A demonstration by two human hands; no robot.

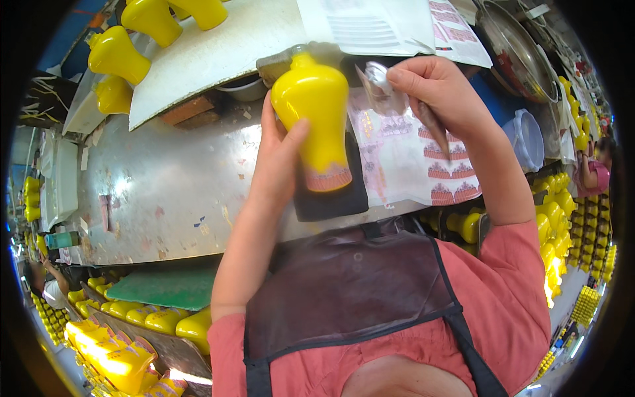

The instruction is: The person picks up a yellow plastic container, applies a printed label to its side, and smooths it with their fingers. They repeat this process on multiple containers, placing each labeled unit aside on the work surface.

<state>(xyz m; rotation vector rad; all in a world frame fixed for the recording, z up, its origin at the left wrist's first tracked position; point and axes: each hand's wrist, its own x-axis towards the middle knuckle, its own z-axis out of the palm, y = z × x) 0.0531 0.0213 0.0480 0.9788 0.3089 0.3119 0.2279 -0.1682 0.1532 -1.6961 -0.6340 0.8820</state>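
In left hand [279, 153]: pink-labelled yellow bottle [312, 109].

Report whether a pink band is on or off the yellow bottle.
On: a pink patterned band shows near the base of the yellow bottle, held in the left hand.

Centre: a vase [312, 119] in the left hand [281, 149], above a pad [354, 198] on the worktop [159, 185]; contact with the pad cannot be confirmed. Right of the pad: a sheet [390, 159], the right hand [443, 89] above its far part; farther right, a tub [527, 140]. Behind: a board [221, 53], other vases [119, 55] along its left edge.
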